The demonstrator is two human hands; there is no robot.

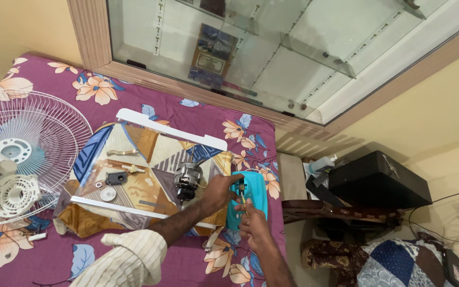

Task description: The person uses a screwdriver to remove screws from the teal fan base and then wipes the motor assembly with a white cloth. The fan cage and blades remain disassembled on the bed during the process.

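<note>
Hands meet over a turquoise plastic housing [252, 192] that lies at the right edge of a bed covered with a purple floral sheet [54, 255]. The left hand [220, 192], coming from a cream ribbed sleeve [128, 260], grips the left side of the housing with its fingers curled around it. The right hand [253, 226] is closed on a thin screwdriver [244, 203] with a yellowish shaft, and its tip touches the inside of the housing.

Just beside the left hand stands a small electric motor [187, 179], metal and dark, with its shaft pointing up. It rests on a flat clear plastic package [150, 170] with a white strip along its far edge and a geometric pattern of blue, brown and cream inside. On the same package lie small parts: a black piece [116, 178], a white round disc [108, 194], a small metal ring [98, 185] and a pale lever-shaped piece [123, 153].

At the left of the bed lies a white wire fan guard [27, 143], and in front of it a white round vented cover [14, 194].

Behind the bed a wall cabinet with a glass front [272, 48] in a wooden frame holds a rectangular card, dark blue and pale; its print is too small to tell. On the right, well apart from the hands, stands a black box [378, 183], with a white bottle [322, 163] near it.
</note>
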